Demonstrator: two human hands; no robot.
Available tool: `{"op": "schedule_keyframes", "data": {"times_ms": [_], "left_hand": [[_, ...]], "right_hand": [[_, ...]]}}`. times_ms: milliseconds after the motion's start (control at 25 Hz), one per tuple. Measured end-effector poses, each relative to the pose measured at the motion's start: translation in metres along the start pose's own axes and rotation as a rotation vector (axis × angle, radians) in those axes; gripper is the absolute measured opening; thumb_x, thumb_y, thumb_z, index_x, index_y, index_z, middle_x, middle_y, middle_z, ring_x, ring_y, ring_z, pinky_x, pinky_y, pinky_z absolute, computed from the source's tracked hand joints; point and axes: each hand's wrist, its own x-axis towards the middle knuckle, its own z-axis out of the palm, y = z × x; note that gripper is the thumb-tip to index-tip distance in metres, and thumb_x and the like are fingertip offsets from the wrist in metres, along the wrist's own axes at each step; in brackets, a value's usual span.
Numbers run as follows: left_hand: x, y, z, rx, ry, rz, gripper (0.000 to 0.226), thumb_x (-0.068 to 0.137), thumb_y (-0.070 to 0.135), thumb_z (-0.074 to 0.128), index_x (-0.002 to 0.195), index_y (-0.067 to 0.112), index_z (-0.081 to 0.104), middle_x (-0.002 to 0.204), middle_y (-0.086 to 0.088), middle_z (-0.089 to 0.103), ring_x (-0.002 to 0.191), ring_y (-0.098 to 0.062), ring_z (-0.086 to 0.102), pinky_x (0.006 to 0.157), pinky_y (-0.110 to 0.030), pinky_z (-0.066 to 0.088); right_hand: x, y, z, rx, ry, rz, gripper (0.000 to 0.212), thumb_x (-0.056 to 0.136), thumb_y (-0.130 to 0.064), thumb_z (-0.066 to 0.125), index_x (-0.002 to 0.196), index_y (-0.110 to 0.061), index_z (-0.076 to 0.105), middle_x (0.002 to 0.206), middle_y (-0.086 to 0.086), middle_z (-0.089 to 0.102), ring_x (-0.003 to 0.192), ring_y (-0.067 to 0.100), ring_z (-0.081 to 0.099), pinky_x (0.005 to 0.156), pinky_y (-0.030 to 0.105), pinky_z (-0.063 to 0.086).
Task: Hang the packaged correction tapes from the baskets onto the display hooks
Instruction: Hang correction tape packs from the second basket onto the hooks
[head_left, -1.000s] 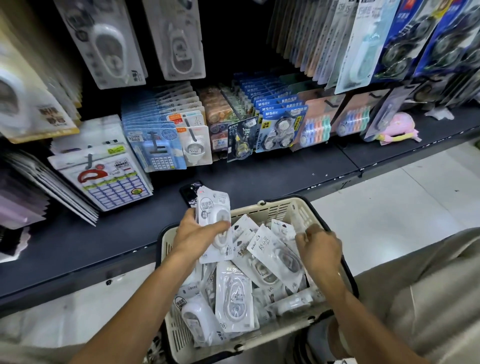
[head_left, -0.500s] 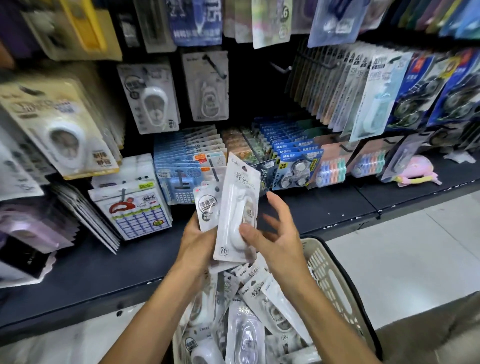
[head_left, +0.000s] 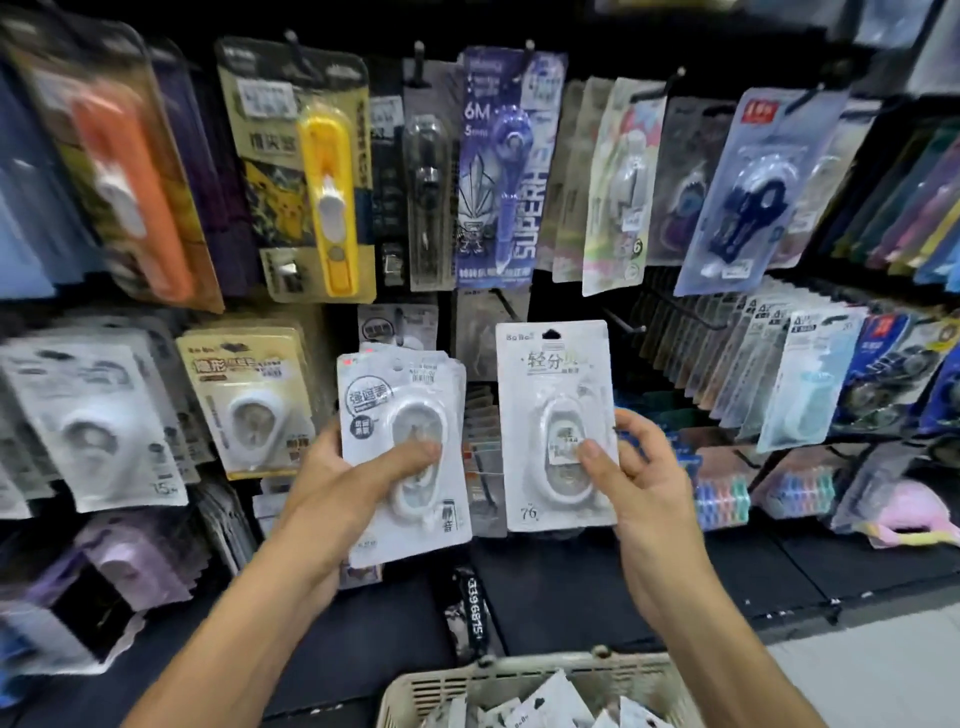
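My left hand (head_left: 343, 499) grips a small stack of white correction tape packs (head_left: 402, 410), thumb pressed on the front blister. My right hand (head_left: 636, 483) holds a single white correction tape pack (head_left: 553, 395) upright by its lower right edge, its hang hole at the top. Both packs are raised in front of the display wall. A bare black display hook (head_left: 631, 326) juts out just right of the single pack's top. The cream basket (head_left: 519, 680) sits at the bottom edge with several more packs (head_left: 556, 704) inside.
Hooks full of packaged stationery cover the wall: a yellow tape pack (head_left: 317, 171), a blue pen-style pack (head_left: 506, 161), white tape packs (head_left: 98, 421) at left, rows of packs (head_left: 789, 364) at right. A dark shelf (head_left: 623, 587) runs below; pale floor (head_left: 883, 670) lies at lower right.
Both hands rose from the basket to the hook wall. My right hand picked a single pack and now holds it apart from the left hand's stack. The view tilted up.
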Motion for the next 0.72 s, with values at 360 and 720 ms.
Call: {"op": "schedule_keyframes", "data": {"times_ms": [360,720], "left_hand": [[-0.01,0.006,-0.008,-0.078,-0.069,0.017,0.067,0.043,0.038,0.091,0.106,0.025,0.073,0.101,-0.008,0.08,0.089,-0.031,0.078,0.079,-0.052,0.062],[-0.015,0.009,-0.014,-0.189,-0.032,0.026,0.073,0.044,0.043,0.095,0.111,0.028,0.072,0.106,-0.005,0.08,0.095,-0.029,0.077,0.078,-0.045,0.064]], "right_hand": [[0.017,-0.001,0.017,-0.312,0.108,0.055,0.017,0.093,-0.038,0.071,0.106,-0.036,0.06,0.1,-0.013,0.064,0.082,0.009,0.065,0.066,0.034,0.057],[-0.026,-0.008,0.096,-0.133,-0.356,0.012,0.043,0.071,-0.044,0.088,0.106,-0.026,0.072,0.09,0.006,0.078,0.08,0.021,0.074,0.064,0.031,0.059]]}}
